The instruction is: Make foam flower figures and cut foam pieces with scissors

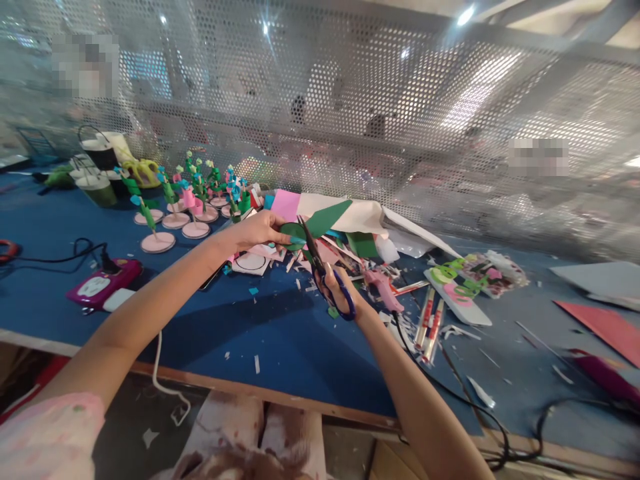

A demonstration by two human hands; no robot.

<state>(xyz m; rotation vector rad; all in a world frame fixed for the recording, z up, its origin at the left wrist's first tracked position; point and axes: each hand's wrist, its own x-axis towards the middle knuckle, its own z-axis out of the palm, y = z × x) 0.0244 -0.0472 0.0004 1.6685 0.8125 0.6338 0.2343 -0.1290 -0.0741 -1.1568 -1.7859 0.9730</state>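
Observation:
In the head view my left hand pinches a sheet of green paper by its rounded left part, holding it above the table. My right hand is closed around the dark blue handles of a pair of scissors. The dark blades point up and away from me and cross the green paper, with paper on both sides of them. A pink glue gun lies to the right of my right hand. Beneath my hands is a heap of paper scraps and a white piece with a drawn circle.
Several small paper flower models on round pink bases stand at left. A magenta power strip with cables lies nearer me. Glue stick packets, a white tray and red paper lie at right. A perforated metal screen rises behind.

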